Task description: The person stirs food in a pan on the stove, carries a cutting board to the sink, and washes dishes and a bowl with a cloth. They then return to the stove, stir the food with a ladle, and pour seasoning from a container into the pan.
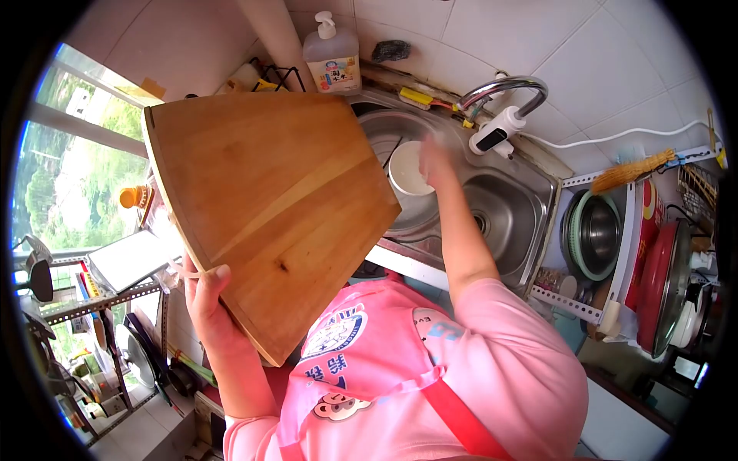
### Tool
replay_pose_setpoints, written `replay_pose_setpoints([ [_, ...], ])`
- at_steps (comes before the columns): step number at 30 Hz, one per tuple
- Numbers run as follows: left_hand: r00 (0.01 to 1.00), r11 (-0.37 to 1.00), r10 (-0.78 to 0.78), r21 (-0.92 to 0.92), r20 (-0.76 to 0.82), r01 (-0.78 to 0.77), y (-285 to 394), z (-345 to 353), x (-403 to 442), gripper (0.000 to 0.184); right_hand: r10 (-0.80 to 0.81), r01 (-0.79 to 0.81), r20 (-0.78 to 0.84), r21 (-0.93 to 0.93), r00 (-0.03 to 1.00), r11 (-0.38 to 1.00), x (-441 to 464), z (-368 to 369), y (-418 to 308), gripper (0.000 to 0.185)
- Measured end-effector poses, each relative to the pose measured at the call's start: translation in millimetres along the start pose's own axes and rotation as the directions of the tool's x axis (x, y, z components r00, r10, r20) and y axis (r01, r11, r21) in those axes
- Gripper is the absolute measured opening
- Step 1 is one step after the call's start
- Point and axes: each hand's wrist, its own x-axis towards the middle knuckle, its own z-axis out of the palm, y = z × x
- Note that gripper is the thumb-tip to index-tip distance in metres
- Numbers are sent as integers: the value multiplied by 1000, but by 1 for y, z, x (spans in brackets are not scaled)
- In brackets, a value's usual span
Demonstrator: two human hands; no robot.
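Observation:
A large wooden cutting board is held up, tilted, in front of me on the left. My left hand grips its lower left edge, with the thumb on the near face and the other fingers mostly hidden behind. Over the left part of the steel sink, my right hand is closed on the rim of a white bowl. That hand is blurred at the fingers. Part of a round steel basin shows beneath the bowl, partly covered by the board.
A chrome faucet arches over the sink. A pump bottle stands behind the board. To the right are nested bowls, a whisk broom and a red-rimmed lid. Loaded shelves stand by the window at left.

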Motion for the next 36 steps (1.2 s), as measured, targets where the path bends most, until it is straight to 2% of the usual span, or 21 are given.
replay_pose_setpoints([
  [4,999,1000,8,1,-37,-8,0,4,-4,59,13,-34,-112,-185,994,982,-5,1,1,28],
  [8,998,1000,20,1,-63,-20,-1,8,-6,59,-20,14,-172,-33,985,999,14,-14,21,33],
  [10,997,1000,29,3,-74,-29,-2,10,-6,59,-3,-16,107,176,994,984,26,-22,21,46],
  [11,998,1000,29,3,-60,-29,-2,10,-6,59,-7,-12,109,177,994,984,31,-30,18,46],
  [13,998,1000,31,5,-45,-31,-2,12,-6,58,-331,234,392,276,858,932,-34,-10,-34,71],
  [14,998,999,41,11,-55,-41,-2,13,-6,58,-333,234,393,278,857,932,-57,-8,-51,71],
  [16,997,999,44,22,-69,-43,-2,15,-8,58,-369,85,387,584,845,807,-90,-14,-67,80],
  [17,998,999,32,20,-60,-31,-2,17,-8,58,-365,82,385,583,848,808,-87,-21,-54,80],
  [19,998,1000,23,23,-53,-21,-3,18,-9,57,-56,-134,385,449,921,884,-82,-23,-26,78],
  [21,999,1000,25,10,-30,-25,-6,17,-7,57,-41,-164,384,485,922,859,-79,-13,-17,70],
  [23,999,999,-9,35,-33,10,-6,11,-7,58,-105,-16,275,404,956,915,-62,-4,-19,54],
  [24,1000,999,4,33,-31,-3,-7,13,-7,58,-98,-43,296,435,950,899,-64,4,-35,33],
  [25,1000,999,11,33,-28,-10,-8,14,-7,58,-99,-41,289,443,952,896,-65,8,-45,33],
  [27,999,999,5,37,-39,-3,-10,15,-8,58,-206,115,294,299,933,947,-58,14,-61,25],
  [28,999,1000,0,26,-42,1,-12,13,-8,58,-215,102,314,340,925,935,-44,10,-59,16],
  [29,999,1000,-4,15,-45,5,-12,11,-9,58,-213,102,308,339,927,935,-33,6,-53,16],
  [30,999,1000,-6,14,-45,6,-12,9,-9,58,-340,284,308,211,889,935,-26,6,-49,14],
  [32,999,1000,-9,29,-35,10,-11,6,-9,57,-449,453,334,72,829,889,-17,5,-40,15],
  [33,999,1000,-10,25,-43,11,-10,7,-10,57,-372,376,232,27,899,926,-18,8,-36,20],
  [35,999,1000,17,20,-41,-17,-9,11,-11,57,-285,289,127,-15,950,957,-19,10,-33,25],
  [36,999,1000,17,18,-48,-16,-8,11,-11,57,-303,314,103,-104,947,944,-18,11,-32,27],
])
